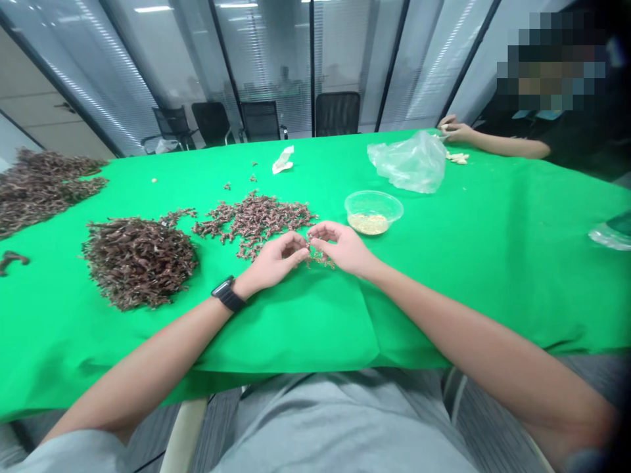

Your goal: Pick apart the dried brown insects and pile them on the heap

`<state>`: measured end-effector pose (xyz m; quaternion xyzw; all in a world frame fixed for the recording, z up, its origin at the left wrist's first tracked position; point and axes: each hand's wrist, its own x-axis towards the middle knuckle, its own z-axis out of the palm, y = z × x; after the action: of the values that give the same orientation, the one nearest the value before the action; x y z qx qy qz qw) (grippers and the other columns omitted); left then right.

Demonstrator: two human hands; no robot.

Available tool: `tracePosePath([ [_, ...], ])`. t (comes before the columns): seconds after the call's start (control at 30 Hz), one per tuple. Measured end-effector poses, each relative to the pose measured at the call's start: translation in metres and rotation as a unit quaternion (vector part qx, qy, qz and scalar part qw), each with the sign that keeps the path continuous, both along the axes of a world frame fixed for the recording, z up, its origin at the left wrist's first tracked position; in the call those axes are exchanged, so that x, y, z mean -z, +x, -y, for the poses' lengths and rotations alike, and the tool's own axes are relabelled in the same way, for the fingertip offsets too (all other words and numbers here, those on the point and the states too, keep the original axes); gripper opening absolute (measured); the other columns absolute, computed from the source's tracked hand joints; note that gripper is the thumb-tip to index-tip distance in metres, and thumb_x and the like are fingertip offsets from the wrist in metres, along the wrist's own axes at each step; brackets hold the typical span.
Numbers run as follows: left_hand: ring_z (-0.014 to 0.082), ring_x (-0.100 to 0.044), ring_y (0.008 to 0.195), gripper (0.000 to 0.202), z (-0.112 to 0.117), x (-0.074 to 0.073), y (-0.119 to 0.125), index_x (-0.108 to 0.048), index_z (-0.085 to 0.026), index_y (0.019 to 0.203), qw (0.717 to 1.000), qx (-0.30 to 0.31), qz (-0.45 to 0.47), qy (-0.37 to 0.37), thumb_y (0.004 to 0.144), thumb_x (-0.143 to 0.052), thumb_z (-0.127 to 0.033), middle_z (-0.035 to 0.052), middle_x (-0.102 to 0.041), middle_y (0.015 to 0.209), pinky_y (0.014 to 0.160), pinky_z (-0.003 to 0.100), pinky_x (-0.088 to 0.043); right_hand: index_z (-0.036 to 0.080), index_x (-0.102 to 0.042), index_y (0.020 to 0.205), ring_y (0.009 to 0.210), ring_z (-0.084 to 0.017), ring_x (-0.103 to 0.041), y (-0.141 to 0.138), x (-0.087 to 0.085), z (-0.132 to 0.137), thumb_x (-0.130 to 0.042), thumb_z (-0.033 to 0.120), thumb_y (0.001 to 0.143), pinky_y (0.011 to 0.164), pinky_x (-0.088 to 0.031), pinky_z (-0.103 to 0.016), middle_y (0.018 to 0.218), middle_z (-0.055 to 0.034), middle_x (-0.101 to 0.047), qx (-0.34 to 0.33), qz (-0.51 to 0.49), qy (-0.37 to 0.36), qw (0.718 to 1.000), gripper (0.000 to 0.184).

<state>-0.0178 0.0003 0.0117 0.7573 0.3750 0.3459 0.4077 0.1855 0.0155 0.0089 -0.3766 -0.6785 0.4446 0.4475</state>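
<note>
My left hand [276, 261], with a black watch on its wrist, and my right hand [340, 246] meet over the green tablecloth [483, 263]. Both pinch a small brown sprig [318, 256] between curled fingertips. Just beyond my hands lies a loose spread of brown pods [256, 220]. A clear plastic bowl [373, 211] with pale seeds in it stands to the right of my right hand.
A dense heap of brown twigs [140, 259] lies at the left, a bigger heap [39, 187] at the far left. A clear plastic bag [409, 161] and crumpled paper [282, 160] lie further back. Another person's hand [456, 131] rests at the far right; black chairs stand behind.
</note>
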Motion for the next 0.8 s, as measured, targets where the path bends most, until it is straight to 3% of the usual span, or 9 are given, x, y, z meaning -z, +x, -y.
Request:
tracePosePath([
  [0.1,0.0166,-0.064,0.078,0.034,0.003,-0.004,-0.001,-0.062,-0.018,0.108,0.994,-0.014,-0.064,0.083,0.094,-0.061,-0.050,0.0051,-0.071,0.093,0.071,0.027,-0.050,0.017,-0.067,0.101,0.087,-0.018,-0.066,-0.001,0.000,0.001,-0.068,0.033,0.085,0.066,-0.054,-0.027,0.097,-0.0077,-0.072,0.009,0.007,0.016,1.000,0.023],
  [0.37,0.0150,-0.058,0.065,0.027,0.006,-0.006,-0.003,-0.065,-0.020,0.106,0.952,-0.039,-0.222,0.206,0.101,-0.051,-0.042,0.0025,-0.067,0.080,0.065,0.027,-0.040,0.017,-0.067,0.100,0.089,-0.017,-0.066,-0.002,0.001,0.000,-0.068,0.032,0.086,0.081,-0.054,-0.032,0.097,-0.0068,-0.072,0.013,0.020,0.039,0.999,0.021],
  [0.47,0.0146,-0.057,0.064,0.026,0.005,-0.005,-0.002,-0.065,-0.020,0.106,0.950,-0.070,-0.218,0.211,0.101,-0.049,-0.040,0.0017,-0.067,0.079,0.063,0.026,-0.037,0.017,-0.067,0.102,0.085,-0.017,-0.064,0.002,0.001,-0.003,-0.068,0.029,0.086,0.079,-0.052,-0.031,0.096,-0.0068,-0.072,0.040,0.050,0.054,0.997,0.020],
  [0.57,0.0138,-0.054,0.061,0.026,0.002,-0.004,-0.002,-0.065,-0.020,0.103,0.952,-0.104,-0.204,0.201,0.101,-0.048,-0.040,0.0005,-0.066,0.076,0.061,0.026,-0.035,0.017,-0.070,0.096,0.072,-0.014,-0.059,0.010,0.000,-0.006,-0.069,0.023,0.084,0.071,-0.046,-0.029,0.089,-0.0040,-0.072,0.062,0.160,0.098,0.980,0.013],
  [0.67,0.0133,-0.051,0.058,0.026,-0.002,-0.004,-0.004,-0.064,-0.019,0.097,0.952,-0.125,-0.201,0.192,0.101,-0.047,-0.039,-0.0003,-0.065,0.072,0.059,0.026,-0.033,0.019,-0.072,0.083,0.063,-0.012,-0.054,0.017,-0.003,-0.006,-0.072,0.021,0.083,0.066,-0.039,-0.027,0.077,-0.0007,-0.071,0.022,0.273,0.131,0.953,0.002],
  [0.8,0.0135,-0.054,0.060,0.027,-0.004,-0.004,-0.005,-0.064,-0.019,0.094,0.957,-0.140,-0.185,0.177,0.101,-0.047,-0.039,0.0004,-0.067,0.072,0.059,0.025,-0.035,0.020,-0.074,0.080,0.062,-0.013,-0.056,0.021,-0.004,-0.004,-0.074,0.023,0.084,0.062,-0.036,-0.026,0.074,-0.0006,-0.071,0.011,0.330,0.123,0.936,0.005],
])
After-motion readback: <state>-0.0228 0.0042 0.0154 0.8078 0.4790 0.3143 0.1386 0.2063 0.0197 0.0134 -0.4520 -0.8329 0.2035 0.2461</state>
